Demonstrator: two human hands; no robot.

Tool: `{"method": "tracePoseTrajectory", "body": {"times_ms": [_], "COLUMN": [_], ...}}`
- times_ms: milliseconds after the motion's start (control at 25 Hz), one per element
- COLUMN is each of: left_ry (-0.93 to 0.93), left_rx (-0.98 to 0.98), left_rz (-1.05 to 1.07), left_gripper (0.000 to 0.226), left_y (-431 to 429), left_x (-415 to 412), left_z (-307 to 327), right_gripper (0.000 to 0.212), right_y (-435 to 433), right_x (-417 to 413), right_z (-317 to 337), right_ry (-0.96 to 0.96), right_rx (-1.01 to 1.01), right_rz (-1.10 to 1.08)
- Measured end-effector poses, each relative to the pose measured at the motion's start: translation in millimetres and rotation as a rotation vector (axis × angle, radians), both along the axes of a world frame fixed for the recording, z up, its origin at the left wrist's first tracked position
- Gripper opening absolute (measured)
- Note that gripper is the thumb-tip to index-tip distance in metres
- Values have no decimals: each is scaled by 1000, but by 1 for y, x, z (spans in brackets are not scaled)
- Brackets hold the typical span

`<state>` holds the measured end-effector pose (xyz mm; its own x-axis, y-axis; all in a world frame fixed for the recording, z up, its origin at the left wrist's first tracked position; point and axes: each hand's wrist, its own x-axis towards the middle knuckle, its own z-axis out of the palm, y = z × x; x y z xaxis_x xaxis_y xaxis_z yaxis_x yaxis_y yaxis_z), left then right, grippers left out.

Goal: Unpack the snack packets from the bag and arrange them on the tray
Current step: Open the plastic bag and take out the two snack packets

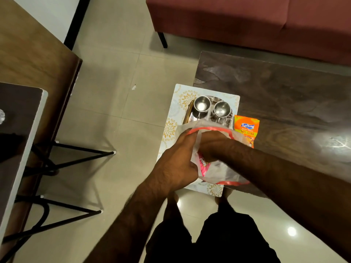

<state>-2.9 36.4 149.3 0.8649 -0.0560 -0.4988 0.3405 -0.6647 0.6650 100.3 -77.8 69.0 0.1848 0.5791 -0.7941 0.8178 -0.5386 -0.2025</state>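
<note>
Now the left hand (175, 166) pinches the edge of the thin white bag (218, 168) and holds its mouth open above the tray (169, 130). The right hand (207, 149) is deep inside the bag, so I cannot tell if its fingers are closed on something. A pink packet (202, 164) shows through the plastic, near that hand. One orange packet (247, 128) lies already on the dark table (294, 92), just beside the tray, not on it. Two steel cups (202, 106) stand on the tray's far part. I think it is best to keep the mouth wide and pull the packet out slowly, so the thin plastic does not tear.
</note>
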Motion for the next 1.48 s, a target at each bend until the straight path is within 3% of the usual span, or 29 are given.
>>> {"method": "tracePoseTrajectory", "body": {"times_ms": [120, 320, 480, 600, 680, 760, 920, 1240, 1360, 1480], "left_ry": [8, 8, -59, -89, -63, -15, 49, 15, 3, 2], "left_rx": [78, 350, 509, 534, 451, 331, 227, 304, 269, 245], "left_rz": [-25, -94, -157, -145, -97, -47, -14, 13, 24, 27], "left_gripper": [91, 94, 93, 93, 94, 93, 91, 92, 90, 92], "left_y": [-10, -18, -30, -33, -30, -25, -23, -30, -33, -30], "left_x": [0, -1, -7, -11, -12, -13, -15, -18, -17, -14], "left_z": [9, 20, 27, 26, 24, 23, 26, 22, 20, 18], "right_gripper": [23, 32, 33, 33, 40, 44, 46, 38, 45, 34], "right_y": [-8, -29, -43, -52, -61, -73, -100, -148, -175, -199], "right_x": [-9, -17, -16, -24, -25, -18, -2, 15, 18, 17], "right_z": [15, 48, 72, 83, 89, 97, 117, 126, 108, 68], "right_ry": [-124, -108, -106, -173, -163, -72, 284, 824, 881, 734], "right_rx": [-12, 188, 197, 310, 442, 565, 716, 1277, 1335, 1206], "right_rz": [-91, -255, -364, -350, -358, -399, -614, -1296, -1551, -1791]}}
